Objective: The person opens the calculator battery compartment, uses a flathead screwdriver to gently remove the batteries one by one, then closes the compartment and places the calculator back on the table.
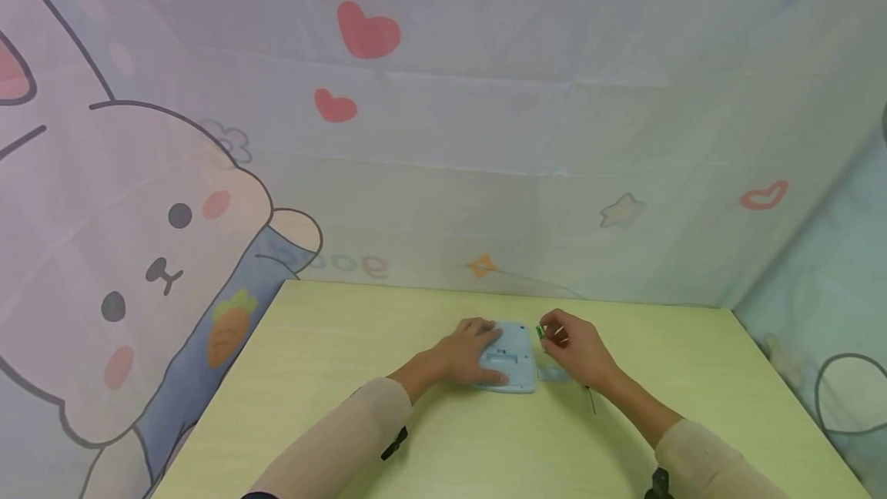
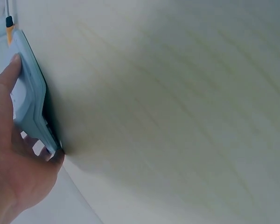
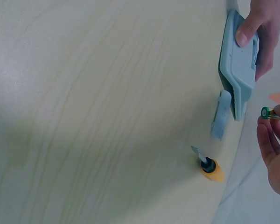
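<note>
A light-blue calculator (image 1: 516, 360) lies back side up on the table, its battery slot uncovered. My left hand (image 1: 466, 353) holds it from the left, with the thumb (image 3: 245, 33) on its back near the close edge and the other fingers over toward the far edge. To its right, my right hand (image 1: 578, 349) pinches a small green battery (image 3: 268, 112) between thumb and fingertips, raised over the table. Beneath that hand lies the loose light-blue battery cover (image 3: 220, 115), close beside the calculator.
A screwdriver with an orange handle (image 3: 214, 171) lies near the cover, partly under my right hand in the head view. The pale yellow table (image 1: 333, 345) meets a printed cloth backdrop (image 1: 443, 175) at its back edge.
</note>
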A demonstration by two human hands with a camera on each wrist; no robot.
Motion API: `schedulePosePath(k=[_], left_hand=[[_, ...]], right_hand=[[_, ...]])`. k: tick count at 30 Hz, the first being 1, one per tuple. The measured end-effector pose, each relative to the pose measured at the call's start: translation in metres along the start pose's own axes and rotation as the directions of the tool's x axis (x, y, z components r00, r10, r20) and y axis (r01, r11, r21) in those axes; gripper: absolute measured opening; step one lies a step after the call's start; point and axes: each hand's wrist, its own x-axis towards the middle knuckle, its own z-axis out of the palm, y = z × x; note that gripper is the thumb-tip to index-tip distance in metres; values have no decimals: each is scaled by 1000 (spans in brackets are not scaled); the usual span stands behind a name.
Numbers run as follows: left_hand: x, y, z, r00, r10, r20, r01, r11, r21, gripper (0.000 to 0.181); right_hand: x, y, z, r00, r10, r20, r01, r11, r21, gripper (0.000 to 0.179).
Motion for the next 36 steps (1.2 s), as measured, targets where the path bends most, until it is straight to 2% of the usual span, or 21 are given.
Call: schedulePosePath(k=[8, 21, 36], left_hand=[[2, 2, 1, 1000, -9, -17, 9, 1000, 8, 94], [3, 0, 3, 1000, -19, -22, 18, 1000, -14, 96], [2, 2, 3, 1000, -22, -12, 22, 1000, -17, 96]], right_hand=[[-3, 7, 3, 995, 90, -45, -90, 996, 4, 23], [-6, 17, 9, 985, 151, -87, -150, 989, 12, 21], [-5, 22, 9, 971, 224, -85, -225, 974, -7, 22]])
